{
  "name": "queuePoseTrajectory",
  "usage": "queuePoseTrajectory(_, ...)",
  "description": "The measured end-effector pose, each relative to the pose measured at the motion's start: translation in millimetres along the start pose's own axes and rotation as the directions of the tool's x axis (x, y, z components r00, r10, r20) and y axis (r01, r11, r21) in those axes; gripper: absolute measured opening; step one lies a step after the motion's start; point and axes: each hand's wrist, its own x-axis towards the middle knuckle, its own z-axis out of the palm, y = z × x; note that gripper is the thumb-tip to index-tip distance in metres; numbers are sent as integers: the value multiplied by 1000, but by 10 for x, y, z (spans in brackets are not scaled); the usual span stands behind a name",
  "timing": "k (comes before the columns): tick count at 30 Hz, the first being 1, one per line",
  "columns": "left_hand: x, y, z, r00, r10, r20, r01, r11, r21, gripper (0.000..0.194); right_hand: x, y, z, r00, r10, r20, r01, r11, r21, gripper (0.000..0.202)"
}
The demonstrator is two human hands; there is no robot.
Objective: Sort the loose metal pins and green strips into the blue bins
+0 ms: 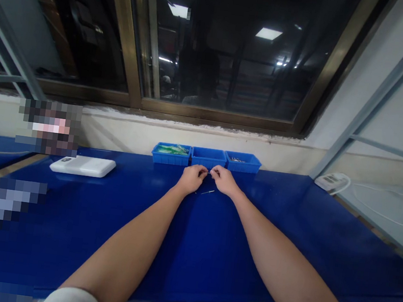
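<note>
Above the blue tabletop, my left hand (193,178) and my right hand (223,180) are closed in pinches, fingertips facing each other. A thin pin-like piece (209,173) spans the small gap between them; its ends are hidden in the fingers. Just below the hands lies a slim metal pin (208,192) with a thicker end, resembling a blind rivet. Right behind my hands stand three blue bins. The left bin (170,159) holds green and clear plastic material, the middle bin (207,162) shows no contents, and the right bin (243,167) has small metal pieces.
A white power bank-like device (83,165) rests on the blue table (103,217) at the left. At the right edge is a white power strip (332,181) with a cable. Metal frame posts rise on both sides, and a dark window (231,61) is behind.
</note>
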Motion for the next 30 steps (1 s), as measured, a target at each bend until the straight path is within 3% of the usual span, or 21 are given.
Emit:
queuePoseTrajectory(6, -11, 23, -18, 1000, 8, -12, -8, 1000, 1, 20, 7, 0, -53, 998, 29, -53, -8, 934, 358, 21)
queuePoseTrajectory(11, -17, 39, -27, 1000, 3, -9, -3, 1000, -18, 20, 0, -11, -89, 997, 77, -6, -68, 918, 391, 24)
queuePoseTrajectory(14, -14, 42, -28, 1000, -22, -14, 21, 998, -59, 24, 0, -5, -103, 995, 86, -46, -62, 923, 380, 23)
queuePoseTrajectory(18, 1, 27, -18, 992, -112, -58, 106, 989, -101, 30, 2, -1, -140, 974, 79, -213, -14, 957, 290, 21)
queuePoseTrajectory(23, 19, -6, 3, 986, -145, -85, 139, 988, -69, 28, 0, 12, -182, 911, -9, -413, 4, 1000, -13, 26)
queuePoseTrajectory(27, 16, -11, 7, 987, -143, -69, 141, 989, -34, 27, 6, 24, -191, 892, -136, -430, 45, 975, -216, 30)
queuePoseTrajectory(30, 8, -7, 6, 989, -136, -52, 135, 991, -16, 26, 12, 35, -180, 901, -151, -407, 37, 961, -276, 37)
